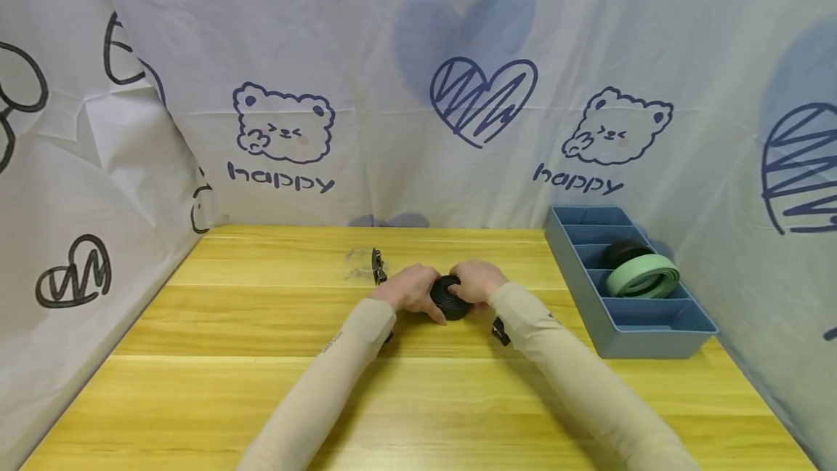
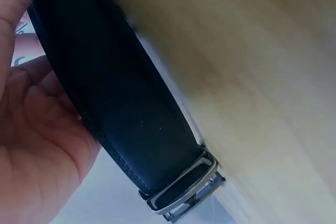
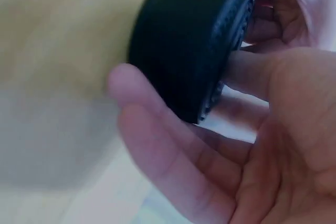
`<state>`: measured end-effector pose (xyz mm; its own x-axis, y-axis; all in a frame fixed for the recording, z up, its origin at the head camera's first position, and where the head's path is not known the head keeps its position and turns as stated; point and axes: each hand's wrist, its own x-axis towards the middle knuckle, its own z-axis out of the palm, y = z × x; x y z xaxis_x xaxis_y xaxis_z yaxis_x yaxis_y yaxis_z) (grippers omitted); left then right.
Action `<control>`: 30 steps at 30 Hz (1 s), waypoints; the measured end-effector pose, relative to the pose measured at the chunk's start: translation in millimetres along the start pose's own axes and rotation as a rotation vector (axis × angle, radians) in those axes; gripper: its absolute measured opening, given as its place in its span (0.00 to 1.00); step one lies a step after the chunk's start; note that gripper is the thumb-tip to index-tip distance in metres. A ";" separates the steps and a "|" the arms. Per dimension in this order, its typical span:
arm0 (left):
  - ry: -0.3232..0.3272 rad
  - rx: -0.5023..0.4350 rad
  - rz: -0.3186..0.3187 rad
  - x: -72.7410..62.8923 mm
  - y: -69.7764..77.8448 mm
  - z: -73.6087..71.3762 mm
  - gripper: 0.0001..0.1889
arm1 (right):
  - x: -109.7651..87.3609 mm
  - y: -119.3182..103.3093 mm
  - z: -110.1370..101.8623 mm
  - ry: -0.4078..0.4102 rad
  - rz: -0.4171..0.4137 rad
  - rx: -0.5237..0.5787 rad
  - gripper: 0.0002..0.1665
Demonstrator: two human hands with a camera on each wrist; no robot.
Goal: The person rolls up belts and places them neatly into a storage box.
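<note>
A black belt (image 1: 450, 299), wound into a coil, is between both hands over the table. My left hand (image 1: 410, 289) grips the coil from the left, its thumb along the near side. From the right, my right hand (image 1: 479, 282) pinches the coiled layers; the right wrist view shows its thumb (image 3: 252, 74) at the coil's stitched edge and fingers on the outer face. The belt's metal buckle (image 2: 184, 187) sticks out past the left hand, at the end of a smooth black strap (image 2: 115, 87).
At the right stands a blue-grey divided box (image 1: 591, 311) with several compartments. A rolled green belt (image 1: 644, 276) and a black coil (image 1: 624, 251) lie in it. Printed white cloth (image 1: 386, 166) hangs behind the wooden table (image 1: 229, 384) and along its sides.
</note>
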<state>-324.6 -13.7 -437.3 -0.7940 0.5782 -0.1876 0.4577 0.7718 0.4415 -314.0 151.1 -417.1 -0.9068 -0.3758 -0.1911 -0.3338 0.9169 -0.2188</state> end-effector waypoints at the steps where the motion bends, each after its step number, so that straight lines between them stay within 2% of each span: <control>1: 0.001 0.001 -0.002 0.0 -0.1 0.5 0.25 | -0.8 1.1 1.6 0.000 0.021 0.039 0.15; 4: 0.000 -0.003 -0.003 0.1 -0.6 2.6 0.25 | -3.5 3.4 6.4 -0.016 0.091 0.129 0.19; 7: -0.002 -0.005 -0.004 0.4 -1.4 4.7 0.25 | -4.7 3.5 8.1 -0.025 0.123 0.149 0.22; 10: -0.007 -0.009 -0.017 0.3 -1.1 4.2 0.26 | -4.6 3.2 7.2 -0.025 0.111 0.139 0.24; 16: -0.045 -0.010 -0.043 -2.0 0.8 -1.1 0.30 | -2.9 4.0 1.1 -0.055 0.029 0.072 0.20; 20: -0.047 -0.008 -0.047 -4.0 1.9 -3.9 0.31 | -2.7 4.9 -0.7 -0.036 -0.013 0.027 0.18; 25: -0.032 -0.018 -0.053 -4.7 1.8 -4.4 0.31 | -5.3 5.4 4.0 0.000 0.063 0.138 0.18; 30: -0.031 -0.012 -0.055 -4.5 0.6 -3.2 0.31 | -8.4 2.4 7.3 0.015 0.097 0.164 0.21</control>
<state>-322.1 -16.7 -433.4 -0.8051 0.5429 -0.2388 0.4086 0.7996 0.4402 -305.3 155.4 -423.0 -0.9369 -0.2833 -0.2048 -0.1993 0.9142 -0.3529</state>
